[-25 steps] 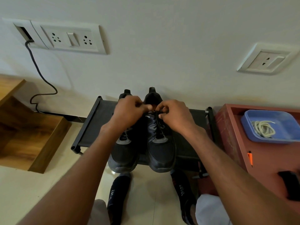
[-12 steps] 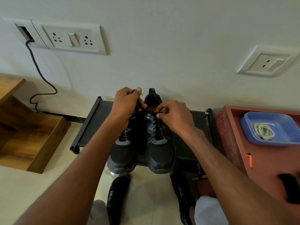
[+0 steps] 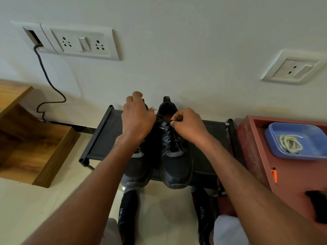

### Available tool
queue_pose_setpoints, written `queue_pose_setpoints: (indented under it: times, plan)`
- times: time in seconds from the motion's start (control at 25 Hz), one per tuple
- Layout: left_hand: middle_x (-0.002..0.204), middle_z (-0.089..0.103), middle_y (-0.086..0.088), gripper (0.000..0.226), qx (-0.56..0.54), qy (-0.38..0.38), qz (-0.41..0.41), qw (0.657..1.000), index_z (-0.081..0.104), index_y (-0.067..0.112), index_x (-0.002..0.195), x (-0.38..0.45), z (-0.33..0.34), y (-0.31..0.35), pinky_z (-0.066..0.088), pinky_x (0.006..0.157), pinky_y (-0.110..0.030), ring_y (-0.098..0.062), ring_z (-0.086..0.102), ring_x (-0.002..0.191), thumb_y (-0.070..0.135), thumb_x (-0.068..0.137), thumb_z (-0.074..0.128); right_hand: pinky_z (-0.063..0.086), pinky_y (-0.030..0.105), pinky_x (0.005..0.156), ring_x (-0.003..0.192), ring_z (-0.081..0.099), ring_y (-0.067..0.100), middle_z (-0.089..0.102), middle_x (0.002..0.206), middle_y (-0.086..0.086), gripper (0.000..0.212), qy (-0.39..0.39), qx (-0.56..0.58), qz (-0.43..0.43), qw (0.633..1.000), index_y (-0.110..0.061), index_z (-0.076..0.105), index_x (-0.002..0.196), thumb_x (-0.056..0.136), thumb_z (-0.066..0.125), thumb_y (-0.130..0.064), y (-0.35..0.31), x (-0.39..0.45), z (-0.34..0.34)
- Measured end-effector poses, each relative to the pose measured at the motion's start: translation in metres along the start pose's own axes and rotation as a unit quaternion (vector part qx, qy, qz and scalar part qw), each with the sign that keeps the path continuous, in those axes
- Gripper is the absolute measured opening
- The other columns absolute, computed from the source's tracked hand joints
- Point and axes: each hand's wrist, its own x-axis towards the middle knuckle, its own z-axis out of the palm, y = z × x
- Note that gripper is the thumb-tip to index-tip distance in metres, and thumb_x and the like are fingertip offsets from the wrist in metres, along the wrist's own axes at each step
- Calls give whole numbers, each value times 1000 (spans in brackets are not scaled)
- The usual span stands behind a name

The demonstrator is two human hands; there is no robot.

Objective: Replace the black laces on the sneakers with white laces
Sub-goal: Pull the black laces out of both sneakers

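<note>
- Head view: two black sneakers [image 3: 175, 156] stand side by side on a low black rack [image 3: 100, 138] against the wall, toes toward the person.
- The left hand [image 3: 137, 117] is raised over the collar of the left-side sneaker, back of the hand up, fingers curled; it pinches an end of the black lace [image 3: 172, 137], whose tip shows just beside the thumb.
- The right hand [image 3: 187, 124] sits over the tongue of the right-side sneaker, wrist bent down, thumb and forefinger pressed together on the black lace at the top eyelets.
- Both forearms reach in from the bottom corners and meet over the rack.
- Right of the rack, a red cabinet [image 3: 256, 156] carries a blue tray [image 3: 276, 128] holding the coiled white laces [image 3: 289, 144].
- Below the rack, two feet in black socks [image 3: 126, 213] rest on the floor.
</note>
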Motion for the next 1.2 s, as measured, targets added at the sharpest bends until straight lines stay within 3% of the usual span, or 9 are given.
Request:
queue_pose_setpoints:
  times: [0.2, 0.4, 0.56, 0.72, 0.84, 0.92, 1.04, 1.12, 1.2]
  plan:
    - [93, 71, 3, 12, -46, -37, 25, 998, 73, 17, 104, 3, 3, 1, 53, 74, -28, -16, 67, 90, 20, 97, 63, 51, 21, 70, 81, 68, 7, 73, 86, -6, 21, 21, 105, 49, 993, -20, 77, 90, 92, 66, -3, -5, 2, -4]
    - [77, 71, 0, 16, -22, -137, 37, 990, 77, 17, 90, -2, 8, 3, 49, 61, -25, -17, 68, 75, 26, 98, 68, 51, 26, 58, 71, 68, 14, 70, 82, -3, 34, 26, 121, 38, 992, -27, 70, 100, 92, 55, 2, -7, 0, -2]
    - [80, 67, 2, 4, -23, -211, 81, 974, 74, 24, 97, -5, 8, 1, 46, 67, -26, -11, 59, 74, 23, 94, 74, 39, 25, 47, 55, 51, 11, 63, 75, 2, 14, -4, 326, 98, 940, -15, 72, 109, 98, 64, -11, -20, 0, -13]
    - [76, 60, -2, 9, -21, -207, 110, 972, 74, 26, 93, -8, 9, 5, 49, 75, -29, -10, 56, 70, 18, 91, 77, 31, 25, 48, 53, 44, 14, 66, 79, 8, 20, -18, 466, 37, 884, -10, 71, 116, 101, 62, -22, -29, -2, -31]
    - [72, 59, -6, 8, -40, -219, 93, 970, 74, 17, 89, -6, 14, 6, 53, 72, -32, -14, 56, 66, 23, 91, 78, 27, 25, 48, 52, 41, 13, 63, 75, 7, 19, 62, 530, 14, 846, -13, 70, 111, 102, 58, -24, -24, -4, -41]
    - [73, 64, -6, 20, -76, -216, 64, 971, 72, 14, 89, -3, 13, 6, 48, 64, -20, -7, 57, 65, 32, 90, 80, 24, 24, 46, 49, 39, 12, 60, 69, 5, 17, 136, 554, 34, 821, -14, 71, 107, 102, 58, -24, -18, 1, -48]
    - [82, 70, -12, 32, -106, -220, 41, 969, 70, 7, 93, -2, 9, 3, 50, 70, -25, -11, 60, 70, 38, 93, 76, 29, 24, 45, 48, 43, 14, 60, 63, 2, 22, 175, 430, 113, 879, -11, 74, 94, 99, 61, -28, -5, 9, -53]
    - [82, 70, -9, 31, -162, -222, 12, 961, 70, 6, 95, -3, 6, 3, 50, 72, -26, -10, 62, 72, 37, 95, 74, 46, 30, 55, 61, 60, 22, 68, 73, 4, 19, 123, 116, 128, 977, -7, 76, 90, 90, 64, -22, 8, 8, -50]
    - [90, 75, -10, 28, -233, -233, -12, 944, 70, 7, 92, -4, 3, 8, 53, 74, -25, -10, 67, 79, 34, 99, 70, 52, 32, 73, 87, 67, 23, 74, 99, 1, 22, 42, -110, 92, 989, -14, 79, 98, 86, 61, -10, 8, -1, -44]
